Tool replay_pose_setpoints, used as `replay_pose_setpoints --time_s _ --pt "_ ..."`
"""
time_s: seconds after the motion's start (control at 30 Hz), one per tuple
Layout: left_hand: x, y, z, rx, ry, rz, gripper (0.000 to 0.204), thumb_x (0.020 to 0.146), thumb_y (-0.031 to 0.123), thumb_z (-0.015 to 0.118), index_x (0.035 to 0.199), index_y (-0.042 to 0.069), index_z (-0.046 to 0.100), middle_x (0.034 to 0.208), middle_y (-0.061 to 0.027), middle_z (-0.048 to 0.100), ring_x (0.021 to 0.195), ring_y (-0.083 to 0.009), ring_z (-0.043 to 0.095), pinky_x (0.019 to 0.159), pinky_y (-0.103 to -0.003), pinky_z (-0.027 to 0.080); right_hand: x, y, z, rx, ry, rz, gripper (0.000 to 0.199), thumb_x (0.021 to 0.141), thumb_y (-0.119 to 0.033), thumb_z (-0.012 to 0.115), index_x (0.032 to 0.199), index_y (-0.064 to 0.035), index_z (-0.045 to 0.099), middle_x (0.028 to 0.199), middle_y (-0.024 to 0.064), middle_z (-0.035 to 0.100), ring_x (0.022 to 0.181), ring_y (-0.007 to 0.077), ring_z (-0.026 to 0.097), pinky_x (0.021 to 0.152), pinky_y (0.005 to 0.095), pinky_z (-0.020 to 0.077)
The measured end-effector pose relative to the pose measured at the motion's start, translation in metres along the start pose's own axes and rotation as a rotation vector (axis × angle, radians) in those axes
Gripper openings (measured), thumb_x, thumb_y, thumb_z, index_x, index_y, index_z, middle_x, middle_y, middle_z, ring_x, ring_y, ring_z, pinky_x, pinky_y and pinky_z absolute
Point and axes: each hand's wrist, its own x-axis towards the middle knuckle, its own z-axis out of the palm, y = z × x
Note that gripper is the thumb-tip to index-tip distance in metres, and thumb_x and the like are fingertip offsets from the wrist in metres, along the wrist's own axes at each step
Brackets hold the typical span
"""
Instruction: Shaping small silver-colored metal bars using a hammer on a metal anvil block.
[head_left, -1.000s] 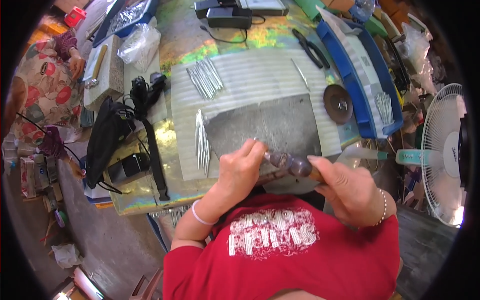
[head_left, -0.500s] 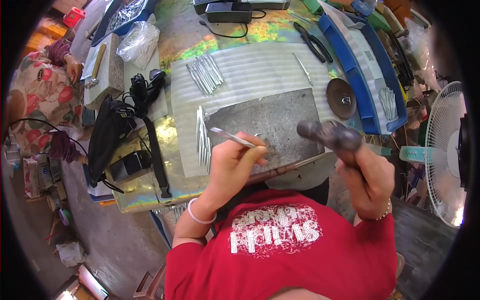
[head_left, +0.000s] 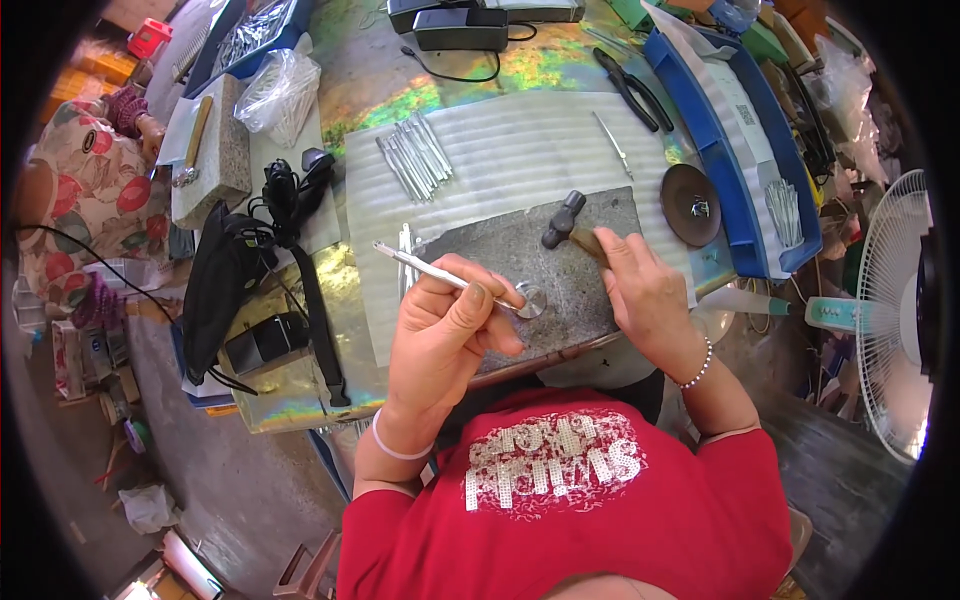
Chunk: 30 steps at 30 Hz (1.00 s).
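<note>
My left hand (head_left: 452, 318) pinches a slim silver metal rod (head_left: 428, 268), which slants from upper left down to a small round metal disc (head_left: 532, 300) on the dark grey slab (head_left: 510, 245). The rod's lower end is at the disc; whether it touches is partly hidden by my fingers. In my right hand (head_left: 648, 295) is a hammer (head_left: 567, 222), gripped by its wooden handle, its dark head low over or resting on the slab. Several similar silver rods (head_left: 416, 155) lie in a bundle on the white foam sheet (head_left: 520, 130), with more beside the slab, behind my left hand.
Pliers (head_left: 632, 90), a single thin rod (head_left: 612, 143) and a brown round dish (head_left: 690, 206) lie right of the sheet, beside a long blue tray (head_left: 735, 215). A black bag (head_left: 222, 290) sits left. A fan (head_left: 870, 315) stands right. Another person (head_left: 85, 200) is at far left.
The hammer has moved left and down to the slab, from a raised, blurred position. My left hand has shifted slightly left and turned, showing more of the rod and the disc.
</note>
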Motion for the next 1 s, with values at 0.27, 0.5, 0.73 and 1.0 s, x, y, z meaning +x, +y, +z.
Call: replay_pose_setpoints --time_s 0.27,0.5,0.73,1.0 --pt "0.007 0.001 0.016 0.309 0.113 0.031 0.028 0.085 -0.002 0.055 0.11 0.003 0.044 0.082 -0.0157 0.063 0.064 -0.0186 0.062 0.055 -0.025 0.051 0.078 0.067 -0.019 0.059 0.183 -0.024 0.033 0.082 -0.014 0.058 0.111 0.001 0.054 0.098 0.0202 0.058 0.088 0.0348 0.058 0.076 0.0395 0.0475" --pt "-0.01 -0.008 0.012 0.808 0.277 0.281 0.01 0.091 0.007 0.049 0.09 0.0 0.056 0.073 -0.0078 0.057 0.06 -0.0131 0.055 0.051 -0.024 0.047 0.188 0.135 0.088 -0.18 0.095 -0.085 0.018 0.066 -0.01 0.054 0.079 0.0028 0.057 0.08 0.0182 0.063 0.075 0.0331 0.063 0.062 0.046 0.0507" --pt "-0.015 -0.002 0.026 0.888 0.261 0.224 0.017 0.089 0.012 0.052 0.095 -0.002 0.059 0.068 -0.0046 0.058 0.055 -0.0089 0.048 0.049 -0.021 0.035 0.156 0.126 0.027 -0.028 0.142 -0.021 0.016 0.07 -0.007 0.053 0.082 0.0045 0.054 0.079 0.0231 0.06 0.076 0.0375 0.061 0.064 0.0458 0.049" --pt "-0.018 -0.004 0.026 0.97 0.269 0.199 0.023 0.095 0.017 0.047 0.102 0.0 0.061 0.071 -0.0056 0.059 0.058 -0.01 0.05 0.053 -0.022 0.039 0.053 0.034 -0.081 0.555 0.113 -0.249 0.014 0.084 -0.014 0.052 0.084 0.0002 0.051 0.079 0.0157 0.053 0.075 0.0339 0.056 0.067 0.0423 0.0441"
